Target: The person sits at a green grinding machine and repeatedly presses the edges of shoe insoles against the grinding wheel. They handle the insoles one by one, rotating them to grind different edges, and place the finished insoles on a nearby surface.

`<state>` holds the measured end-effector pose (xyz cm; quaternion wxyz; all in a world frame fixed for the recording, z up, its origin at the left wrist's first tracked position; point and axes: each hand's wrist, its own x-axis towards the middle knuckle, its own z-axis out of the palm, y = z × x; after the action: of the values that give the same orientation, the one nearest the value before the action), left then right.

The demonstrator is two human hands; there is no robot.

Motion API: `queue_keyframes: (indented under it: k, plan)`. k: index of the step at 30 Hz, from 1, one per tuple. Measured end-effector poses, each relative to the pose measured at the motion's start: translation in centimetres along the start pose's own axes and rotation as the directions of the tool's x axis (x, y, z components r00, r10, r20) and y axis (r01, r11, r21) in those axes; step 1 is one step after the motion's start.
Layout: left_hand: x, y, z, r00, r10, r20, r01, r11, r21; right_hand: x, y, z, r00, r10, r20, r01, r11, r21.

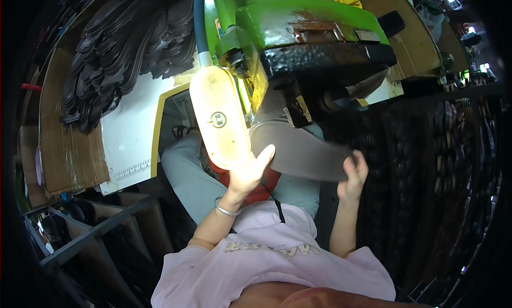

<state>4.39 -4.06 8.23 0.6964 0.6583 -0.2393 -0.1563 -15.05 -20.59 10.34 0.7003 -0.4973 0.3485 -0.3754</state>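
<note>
A dark grey shoe sole (301,152) with a finely ribbed face lies level between my hands, just below the working head of a green machine (314,25). My left hand (248,175) grips its left end, thumb on top; the lamp and its glare hide most of those fingers. At the other end my right hand (353,176) closes its fingers on the sole's edge, slightly blurred. Beside my left hand hangs a bright oblong lamp (220,116), covering part of the machine. The sole's upper left edge meets the machine's dark lower parts; whether it touches them I cannot tell.
Left of the machine, a pile of dark soles (133,36) spills over a cardboard box (72,153) and a white tabletop (128,140). Metal racks (101,228) stand at lower left. Dark shelving with rows of soles (442,148) fills the right. Another cardboard box (410,36) sits behind.
</note>
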Motion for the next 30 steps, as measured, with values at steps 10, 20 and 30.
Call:
queue_keyframes:
  k: [10,20,30]
  plan:
    - [3.3,1.1,-6.1,0.994,0.035,0.101,-0.018,0.987,-0.163,11.2,-2.8,7.7,0.902,0.059,0.428,0.021,0.983,-0.18]
    - [-0.3,1.1,-14.8,0.96,-0.222,-0.169,0.17,0.945,-0.278,4.4,0.9,13.9,0.83,0.152,0.536,-0.014,0.967,-0.253]
    - [-11.1,-4.0,-5.0,0.746,-0.633,0.208,0.663,0.735,-0.143,5.1,2.0,16.3,0.862,-0.057,0.504,0.103,0.993,-0.064]
